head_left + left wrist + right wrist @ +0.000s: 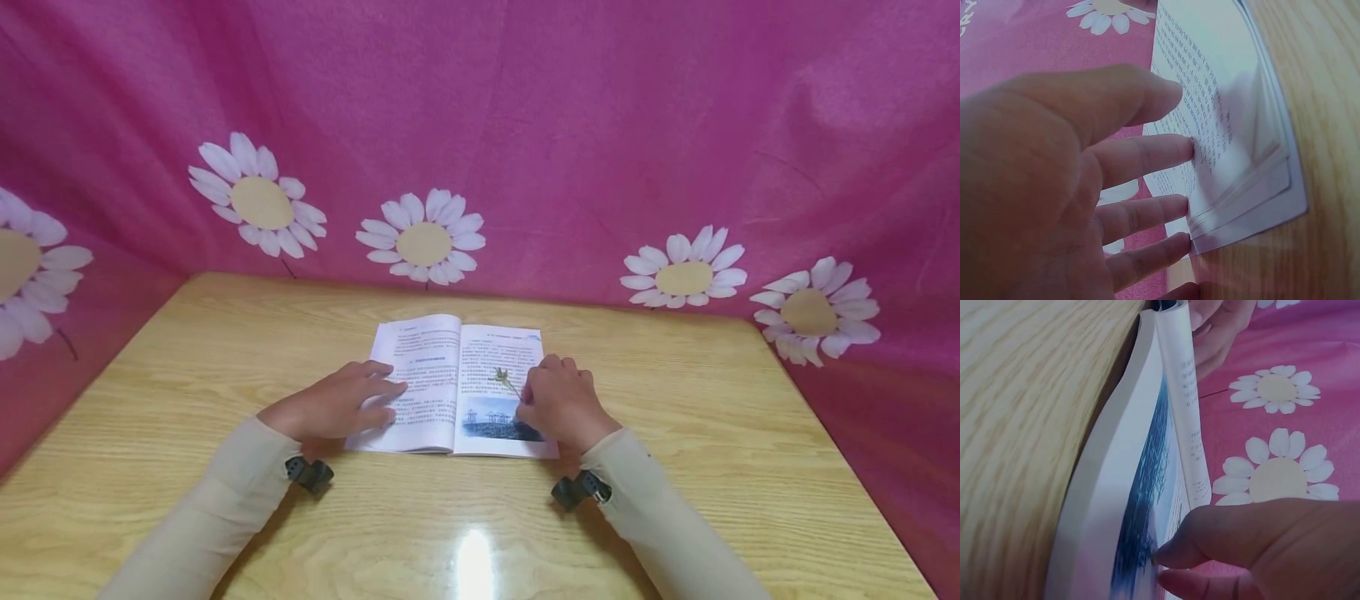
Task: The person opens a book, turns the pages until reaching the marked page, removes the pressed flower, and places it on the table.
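An open book (424, 408) with printed text lies on the table, its right page carrying a blue picture (487, 419). My left hand (330, 403) rests on the left page with its fingers spread; in the left wrist view the fingertips touch the paper. Over the right page, a small dried-looking sprig (501, 377) with a thin stem leans up and left from my right hand (562, 400), whose thumb and forefinger pinch the stem's lower end. In the right wrist view the thumb (1204, 540) and forefinger come together at the page, and the sprig is hidden there.
The light wooden table (225, 350) bears the book near its middle. A magenta cloth (555, 150) printed with white daisies hangs behind and at both sides. Small black cameras (309, 475) sit on both wrists. A bright reflection shows on the near tabletop.
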`<action>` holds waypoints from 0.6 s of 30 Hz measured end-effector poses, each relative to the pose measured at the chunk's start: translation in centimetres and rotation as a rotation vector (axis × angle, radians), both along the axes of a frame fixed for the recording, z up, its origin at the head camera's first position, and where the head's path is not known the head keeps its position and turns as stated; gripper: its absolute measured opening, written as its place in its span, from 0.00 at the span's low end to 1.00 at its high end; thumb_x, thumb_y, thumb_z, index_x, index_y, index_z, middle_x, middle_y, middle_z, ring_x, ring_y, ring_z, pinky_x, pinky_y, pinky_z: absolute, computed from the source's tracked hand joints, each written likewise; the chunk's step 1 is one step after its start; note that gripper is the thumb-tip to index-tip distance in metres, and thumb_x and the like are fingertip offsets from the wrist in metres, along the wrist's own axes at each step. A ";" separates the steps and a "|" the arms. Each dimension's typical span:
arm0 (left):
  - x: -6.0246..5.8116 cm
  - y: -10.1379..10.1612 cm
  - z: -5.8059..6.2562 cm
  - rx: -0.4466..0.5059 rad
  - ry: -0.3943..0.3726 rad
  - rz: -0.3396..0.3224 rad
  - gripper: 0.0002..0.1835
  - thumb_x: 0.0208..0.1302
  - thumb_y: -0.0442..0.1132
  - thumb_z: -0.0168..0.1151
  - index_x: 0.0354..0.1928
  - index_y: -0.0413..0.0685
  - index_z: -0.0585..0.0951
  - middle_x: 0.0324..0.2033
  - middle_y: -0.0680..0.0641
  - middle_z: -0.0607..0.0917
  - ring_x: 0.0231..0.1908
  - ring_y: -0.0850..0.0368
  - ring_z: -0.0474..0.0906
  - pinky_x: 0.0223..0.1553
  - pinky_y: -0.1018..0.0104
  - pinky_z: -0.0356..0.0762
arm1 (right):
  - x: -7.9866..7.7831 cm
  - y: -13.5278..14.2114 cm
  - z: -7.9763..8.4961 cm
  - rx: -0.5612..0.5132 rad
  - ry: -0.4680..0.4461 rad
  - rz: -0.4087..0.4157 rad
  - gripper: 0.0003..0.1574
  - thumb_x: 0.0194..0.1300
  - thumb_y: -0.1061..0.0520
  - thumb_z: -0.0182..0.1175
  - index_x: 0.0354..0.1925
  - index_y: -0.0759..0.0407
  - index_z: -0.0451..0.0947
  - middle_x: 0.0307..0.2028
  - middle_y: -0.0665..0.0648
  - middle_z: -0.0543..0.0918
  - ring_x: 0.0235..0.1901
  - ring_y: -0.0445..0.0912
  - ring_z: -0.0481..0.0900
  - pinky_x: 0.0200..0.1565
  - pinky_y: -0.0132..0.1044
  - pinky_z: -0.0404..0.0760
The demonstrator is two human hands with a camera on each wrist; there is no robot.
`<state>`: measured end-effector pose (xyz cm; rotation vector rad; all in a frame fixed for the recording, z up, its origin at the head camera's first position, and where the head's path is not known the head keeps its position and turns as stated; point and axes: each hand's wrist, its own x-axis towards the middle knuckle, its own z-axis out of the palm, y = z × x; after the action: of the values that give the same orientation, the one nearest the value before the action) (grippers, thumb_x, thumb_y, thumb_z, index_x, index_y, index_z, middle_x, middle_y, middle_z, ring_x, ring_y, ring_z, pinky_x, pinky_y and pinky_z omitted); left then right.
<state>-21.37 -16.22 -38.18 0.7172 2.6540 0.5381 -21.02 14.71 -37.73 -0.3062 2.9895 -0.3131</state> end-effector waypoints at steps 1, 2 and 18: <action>0.0 0.0 0.0 0.000 0.001 -0.002 0.28 0.69 0.52 0.55 0.68 0.52 0.70 0.70 0.41 0.62 0.70 0.40 0.53 0.66 0.39 0.55 | 0.0 0.0 0.0 0.003 -0.001 -0.007 0.10 0.56 0.50 0.68 0.28 0.52 0.78 0.37 0.54 0.72 0.43 0.52 0.65 0.48 0.50 0.65; 0.0 0.0 0.0 0.001 -0.001 -0.001 0.28 0.69 0.52 0.55 0.68 0.52 0.70 0.70 0.41 0.62 0.70 0.40 0.53 0.66 0.39 0.55 | -0.1 0.0 0.0 0.005 -0.003 -0.013 0.10 0.56 0.50 0.68 0.27 0.52 0.78 0.37 0.54 0.72 0.43 0.52 0.65 0.48 0.50 0.65; 0.0 0.2 0.0 -0.014 0.023 -0.019 0.28 0.69 0.50 0.56 0.68 0.51 0.70 0.70 0.40 0.63 0.69 0.39 0.55 0.66 0.41 0.56 | -0.4 0.3 0.0 0.122 0.067 -0.046 0.13 0.56 0.52 0.66 0.22 0.56 0.76 0.37 0.57 0.71 0.50 0.58 0.66 0.62 0.64 0.56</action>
<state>-21.36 -16.06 -38.14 0.7483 2.6662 0.5094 -21.43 15.03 -37.71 -0.2405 3.0681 -0.1257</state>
